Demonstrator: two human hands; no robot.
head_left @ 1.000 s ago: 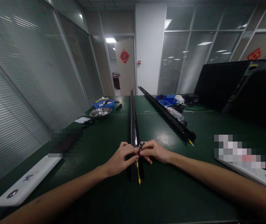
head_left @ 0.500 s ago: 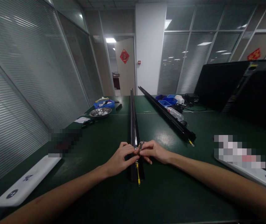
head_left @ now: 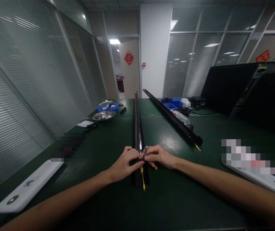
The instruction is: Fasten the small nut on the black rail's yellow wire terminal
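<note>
We count two black rails [head_left: 138, 128]; at the left one's near end, right fingers [head_left: 152, 157] clamp one metal tool [head_left: 145, 151], left fingers' [head_left: 132, 154] grip unclear. One far-left steel bowl [head_left: 96, 116] holds small pieces [head_left: 107, 117].

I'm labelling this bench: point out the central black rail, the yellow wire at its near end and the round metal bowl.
Central black rail [head_left: 138, 128]: head view, on its long upper face.
Yellow wire [head_left: 143, 178]: head view, midway along its visible length.
Round metal bowl [head_left: 102, 120]: head view, on its near side.
</note>
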